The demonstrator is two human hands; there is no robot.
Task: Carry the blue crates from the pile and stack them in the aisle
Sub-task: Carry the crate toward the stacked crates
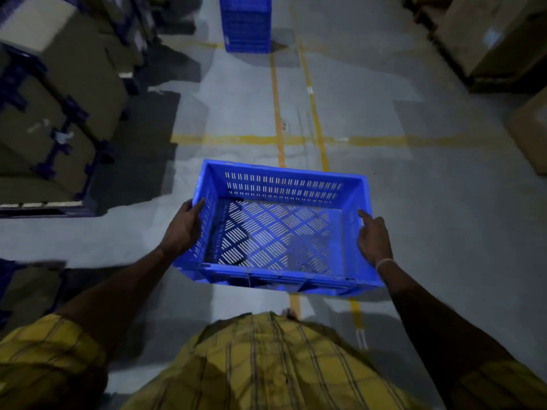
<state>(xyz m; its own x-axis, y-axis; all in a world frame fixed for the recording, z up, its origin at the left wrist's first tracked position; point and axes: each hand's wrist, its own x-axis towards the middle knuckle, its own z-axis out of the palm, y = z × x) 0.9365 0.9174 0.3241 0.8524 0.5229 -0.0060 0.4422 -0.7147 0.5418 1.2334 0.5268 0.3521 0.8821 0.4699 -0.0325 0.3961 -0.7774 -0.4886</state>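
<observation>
I hold an empty blue slotted crate [278,232] level in front of my body, above the grey floor. My left hand [183,226] grips its left wall, thumb over the rim. My right hand [373,238] holds the right wall with the forefinger stretched along the rim. Straight ahead, far down the aisle, stands a tall stack of blue crates [245,23] on the floor.
Cardboard boxes on blue racking [56,119] line the left side. More cardboard boxes [491,39] stand at the right. Yellow floor lines [278,113] run up the aisle and cross at mid-distance. The grey floor between both sides leads to the stack.
</observation>
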